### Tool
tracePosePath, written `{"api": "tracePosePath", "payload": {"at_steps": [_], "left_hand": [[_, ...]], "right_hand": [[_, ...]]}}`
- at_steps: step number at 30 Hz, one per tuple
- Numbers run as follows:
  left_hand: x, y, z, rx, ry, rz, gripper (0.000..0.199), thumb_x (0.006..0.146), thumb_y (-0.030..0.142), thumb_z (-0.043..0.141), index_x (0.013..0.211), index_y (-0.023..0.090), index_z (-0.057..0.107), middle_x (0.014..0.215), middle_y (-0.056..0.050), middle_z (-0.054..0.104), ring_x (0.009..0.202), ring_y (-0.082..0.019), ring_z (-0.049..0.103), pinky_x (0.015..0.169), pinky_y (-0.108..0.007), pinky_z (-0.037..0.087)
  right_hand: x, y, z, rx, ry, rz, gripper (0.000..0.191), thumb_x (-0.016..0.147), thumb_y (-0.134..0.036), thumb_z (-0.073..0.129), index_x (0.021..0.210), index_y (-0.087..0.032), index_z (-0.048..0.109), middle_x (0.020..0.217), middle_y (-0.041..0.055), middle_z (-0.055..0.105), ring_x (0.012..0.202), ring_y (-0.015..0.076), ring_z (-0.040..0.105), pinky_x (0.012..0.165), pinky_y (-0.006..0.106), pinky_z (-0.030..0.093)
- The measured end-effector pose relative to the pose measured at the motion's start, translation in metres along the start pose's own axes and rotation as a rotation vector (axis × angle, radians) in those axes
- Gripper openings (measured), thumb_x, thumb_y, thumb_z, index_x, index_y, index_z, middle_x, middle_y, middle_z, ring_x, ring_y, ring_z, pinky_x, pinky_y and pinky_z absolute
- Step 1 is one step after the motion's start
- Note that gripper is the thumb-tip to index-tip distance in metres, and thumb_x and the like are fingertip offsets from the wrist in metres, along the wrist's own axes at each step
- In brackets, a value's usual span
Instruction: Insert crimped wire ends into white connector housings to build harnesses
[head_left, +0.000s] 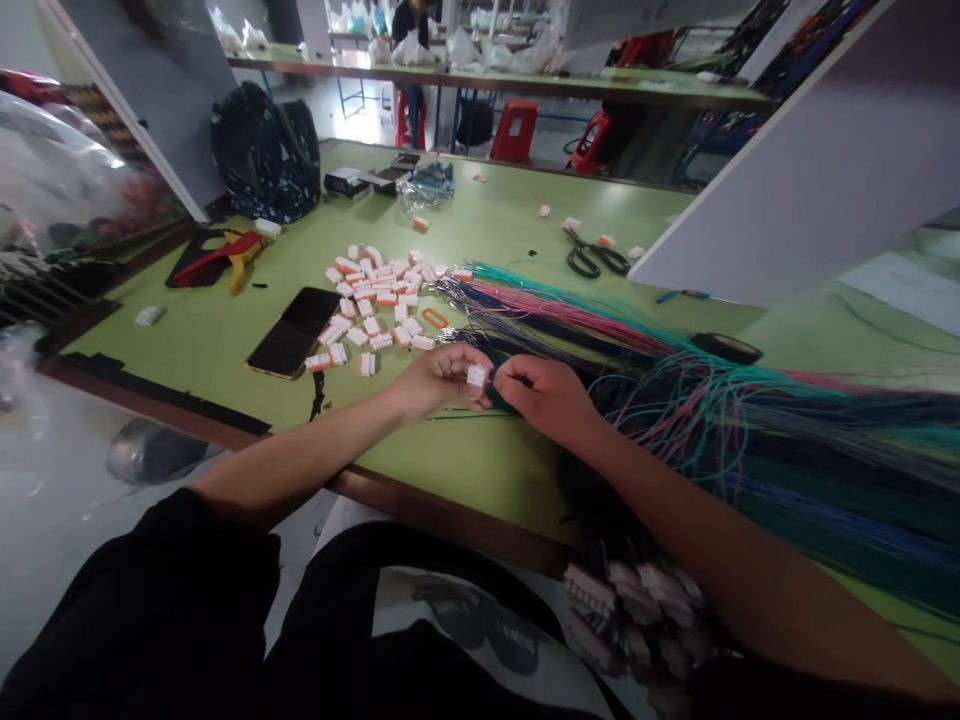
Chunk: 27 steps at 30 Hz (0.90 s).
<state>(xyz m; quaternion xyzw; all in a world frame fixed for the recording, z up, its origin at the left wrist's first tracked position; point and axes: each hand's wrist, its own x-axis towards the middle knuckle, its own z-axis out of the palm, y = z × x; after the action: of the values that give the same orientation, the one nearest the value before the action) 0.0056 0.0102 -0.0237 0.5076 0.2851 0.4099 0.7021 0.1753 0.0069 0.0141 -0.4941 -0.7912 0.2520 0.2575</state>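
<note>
I log one small white plastic connector [476, 376], mid-view, pinched in the left hand [444, 377]; at its 3 o'clock, the right hand [546, 396], closed on a thin dark wire [491, 377]. Risk, I judge: long multicoloured wires [701, 382] at 3 o'clock could snag the right forearm [720, 530], jerking the dark wire crooked.
</note>
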Motion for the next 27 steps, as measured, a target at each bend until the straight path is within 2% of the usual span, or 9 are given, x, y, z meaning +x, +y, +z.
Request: {"api": "tracePosePath", "payload": {"at_steps": [9,17,21,25,27], "left_hand": [[0.0,0.001,0.005,-0.016,0.087,0.054,0.032,0.062,0.016,0.074,0.087,0.013,0.055,0.066,0.002,0.065,0.06,-0.011,0.065,0.06,-0.023,0.052],[0.001,0.004,0.01,-0.02,0.178,-0.027,0.023,0.065,0.004,0.066,0.083,0.013,0.054,0.061,0.004,0.063,0.056,-0.009,0.063,0.059,-0.022,0.051],[0.0,0.006,0.014,0.033,0.227,-0.075,0.022,0.066,-0.001,0.06,0.082,0.013,0.054,0.059,0.005,0.062,0.055,-0.008,0.062,0.06,-0.022,0.051],[-0.001,0.013,0.013,0.039,0.193,-0.121,0.022,0.065,-0.003,0.059,0.081,0.012,0.054,0.057,0.005,0.061,0.052,-0.007,0.061,0.056,-0.019,0.05],[-0.002,0.016,0.008,0.029,0.169,-0.138,0.023,0.064,-0.002,0.061,0.081,0.011,0.055,0.057,0.005,0.06,0.051,-0.007,0.061,0.055,-0.019,0.05]], "right_hand": [[0.004,0.002,-0.004,0.027,-0.02,-0.01,0.018,0.071,-0.028,0.048,0.062,-0.017,0.059,0.058,-0.0017,0.057,0.053,0.0088,0.043,0.054,0.021,0.033],[0.004,0.004,0.0,-0.064,0.026,-0.096,0.016,0.071,-0.02,0.046,0.059,-0.017,0.056,0.057,-0.0011,0.057,0.051,0.0086,0.044,0.053,0.021,0.032],[0.004,0.003,0.005,-0.084,0.008,-0.07,0.018,0.072,-0.022,0.047,0.059,-0.017,0.057,0.056,-0.0014,0.057,0.052,0.0088,0.044,0.054,0.021,0.032],[0.013,0.013,-0.013,-0.024,-0.115,0.043,0.022,0.076,-0.031,0.049,0.062,-0.018,0.06,0.057,-0.0009,0.06,0.052,0.01,0.049,0.055,0.022,0.035],[0.019,0.026,-0.029,-0.042,-0.021,0.103,0.025,0.078,-0.035,0.048,0.069,-0.017,0.063,0.063,0.0012,0.065,0.055,0.0117,0.053,0.057,0.023,0.038]]}}
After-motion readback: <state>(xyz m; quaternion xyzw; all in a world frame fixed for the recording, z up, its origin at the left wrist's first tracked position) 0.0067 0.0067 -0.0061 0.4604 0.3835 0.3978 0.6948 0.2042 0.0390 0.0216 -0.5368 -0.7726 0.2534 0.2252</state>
